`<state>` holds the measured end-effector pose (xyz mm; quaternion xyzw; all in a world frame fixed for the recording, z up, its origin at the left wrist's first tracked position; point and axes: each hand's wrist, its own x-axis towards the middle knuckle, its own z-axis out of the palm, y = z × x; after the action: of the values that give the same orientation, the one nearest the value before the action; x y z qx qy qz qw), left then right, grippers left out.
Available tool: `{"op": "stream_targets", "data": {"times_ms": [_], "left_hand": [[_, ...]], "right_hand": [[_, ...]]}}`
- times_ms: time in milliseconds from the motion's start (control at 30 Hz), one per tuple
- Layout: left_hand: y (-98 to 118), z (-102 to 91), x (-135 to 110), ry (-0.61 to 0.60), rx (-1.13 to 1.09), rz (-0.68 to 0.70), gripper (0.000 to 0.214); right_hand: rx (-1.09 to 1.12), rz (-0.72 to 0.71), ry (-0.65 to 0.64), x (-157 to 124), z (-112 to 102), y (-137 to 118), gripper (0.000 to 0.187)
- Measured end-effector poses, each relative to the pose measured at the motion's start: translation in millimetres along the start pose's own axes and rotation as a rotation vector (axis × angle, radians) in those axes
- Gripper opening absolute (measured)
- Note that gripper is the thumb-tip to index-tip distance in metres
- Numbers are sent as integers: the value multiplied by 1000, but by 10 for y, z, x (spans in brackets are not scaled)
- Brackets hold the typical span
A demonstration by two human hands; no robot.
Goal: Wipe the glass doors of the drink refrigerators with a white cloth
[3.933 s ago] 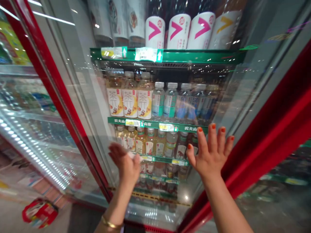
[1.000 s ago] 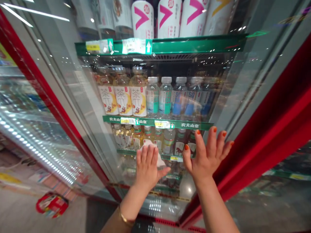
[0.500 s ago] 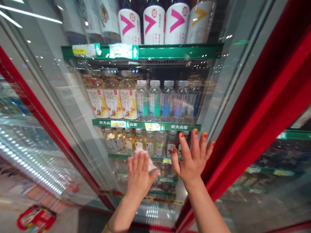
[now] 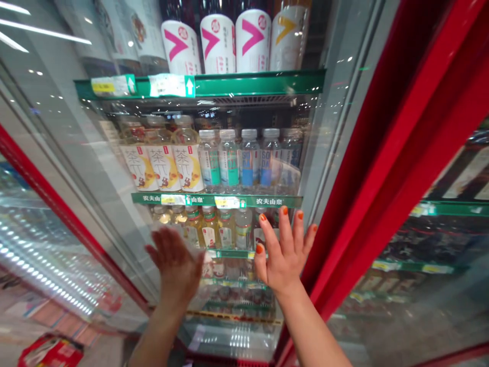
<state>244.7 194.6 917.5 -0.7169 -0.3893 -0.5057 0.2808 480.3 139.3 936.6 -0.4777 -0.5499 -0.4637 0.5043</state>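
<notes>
Head view: a tall drinks cooler with a red door frame (image 4: pixel 367 168) stands in front of the person, and both hands are at its glass door (image 4: pixel 87 153). Above the fingers of both hands, the shelves are full. On the highest shelf are white bottles with a pink V mark (image 4: pixel 217 43). Lower, above the fingertips, stand tea bottles with yellow labels (image 4: pixel 164 165), and to the right of them clear water bottles (image 4: pixel 229 160). Just over the right fingertips runs a green shelf strip (image 4: pixel 217 200), and behind the fingers are small juice bottles (image 4: pixel 210 229). The right hand (image 4: pixel 284 260) is open, its fingers (image 4: pixel 284 229) with orange nails spread wide and not clenched, pressing flat against the glass. The left hand (image 4: pixel 175 265) is blurred, its fingers (image 4: pixel 164 244) look loosely spread, and I cannot tell if they grasp something. A pale blurred patch (image 4: pixel 200 270) lies just beside them, between both hands.
</notes>
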Motion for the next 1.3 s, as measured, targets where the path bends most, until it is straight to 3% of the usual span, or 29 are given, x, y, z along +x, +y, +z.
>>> {"op": "stream_targets", "data": {"times_ms": [67,167,233,300,400,500,567,633,733,767,833,900,967,1033,1100,1200,1300], "left_hand": [[-171,-59,278,78,13,-128,86],[80,9,490,97,37,-153,89],[388,141,320,23,57,-27,94],[530,250,27,-5,64,136,88],[253,205,-165,32,104,48,89],[-133,49,161,127,100,-230,84],[-118,38,392,144,52,-313,83],[106,101,393,56,1,-193,87],[369,168,7,-73,-40,68,86],[335,156,-127,-72,-41,76,87],[73,89,-237,-3,-23,-31,90],[-277,7,-76,99,-4,-200,88],[-441,-31,251,188,-8,-318,84],[-285,10,521,205,-35,-281,84],[93,108,571,153,-106,-93,84],[577,240,265,96,-275,136,72],[646,241,-113,115,-396,143,68]], "right_hand": [[4,2,9,1,6,-5,76],[22,5,13,0,0,-2,72],[34,6,14,4,-11,9,71],[44,3,15,18,-20,21,69],[62,-24,19,56,-28,29,66],[53,-45,34,88,-27,23,67],[45,-48,38,93,-24,21,68],[49,-52,37,84,-23,26,68],[62,-52,36,58,-28,40,69],[67,-52,33,51,-30,43,69],[71,-55,22,47,-31,44,70],[69,-58,22,53,-30,36,70],[68,-54,32,64,-28,23,70],[81,-47,40,77,-25,13,70],[107,-42,45,90,-21,14,69],[150,-40,49,108,-20,40,67],[226,-2,31,79,-65,41,65]]}}
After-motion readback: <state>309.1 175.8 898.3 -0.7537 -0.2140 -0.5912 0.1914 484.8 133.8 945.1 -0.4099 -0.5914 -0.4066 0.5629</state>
